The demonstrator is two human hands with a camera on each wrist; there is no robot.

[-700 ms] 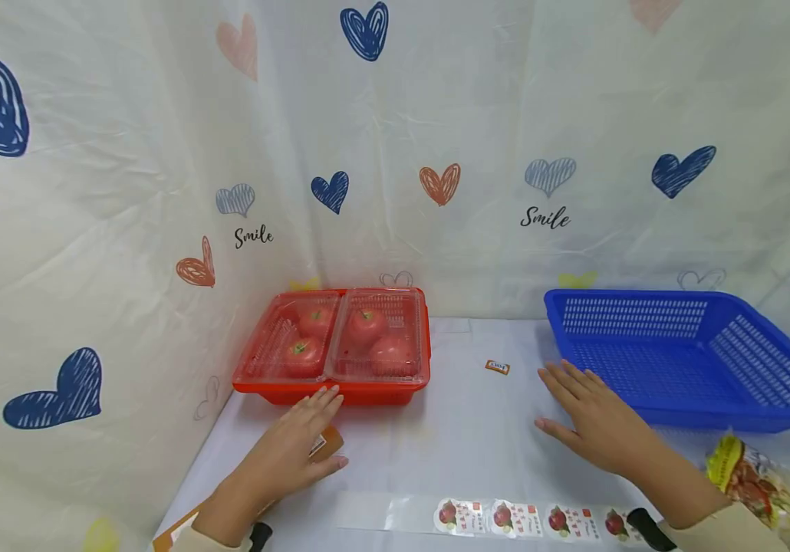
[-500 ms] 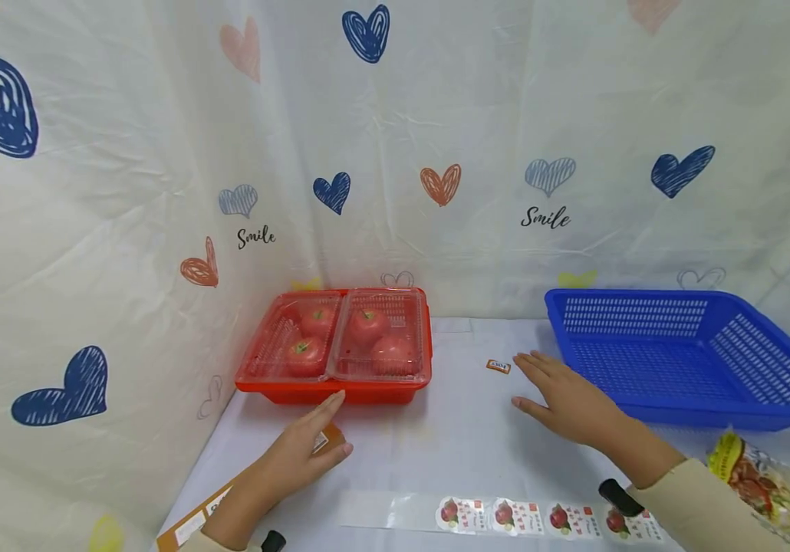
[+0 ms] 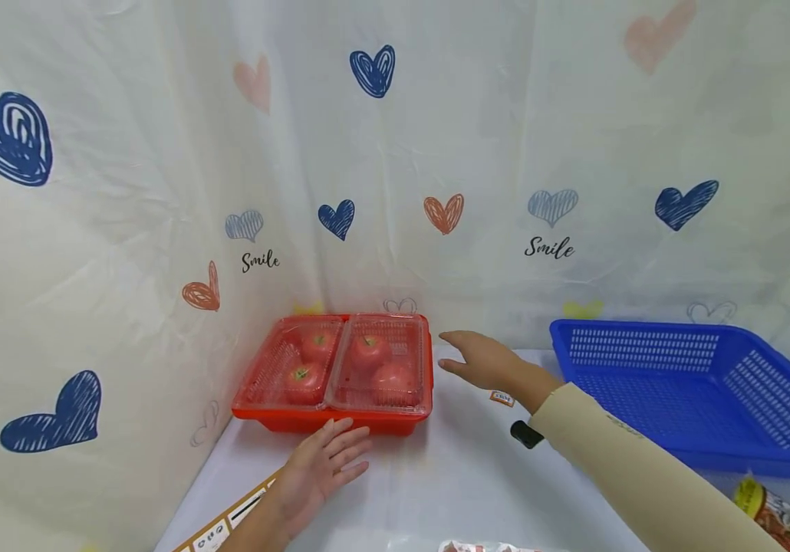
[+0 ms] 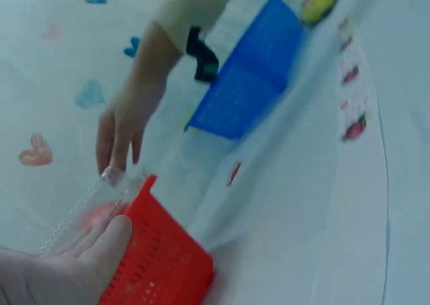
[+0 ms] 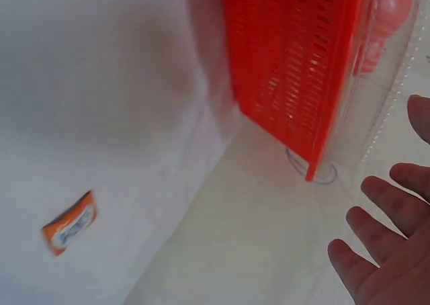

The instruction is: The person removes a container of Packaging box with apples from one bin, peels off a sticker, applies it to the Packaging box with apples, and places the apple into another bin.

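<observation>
Heart-printed sheeting (image 3: 485, 130) round the tabletop (image 3: 464, 491) forms a booth.

Soft light is filling the scene. The red plastic basket (image 3: 386, 425) is casting a faint shadow; wrist views are blurring.

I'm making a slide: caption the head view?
Left hand and right hand by a red basket holding tomatoes in two clear clamshells.

The right hand (image 5: 393, 254), fingers straight and parted, is just beside a clear plastic container (image 5: 356, 110) rising past the rim of a red basket (image 5: 289, 56) — red fruit (image 5: 393, 9) shows through the plastic, beyond the thumb. Well apart from the fingertips, an orange packet (image 5: 70, 223) lies on a white surface (image 5: 101, 123). Nearer the fingers — a thinly outlined heart (image 5: 326, 175).
</observation>
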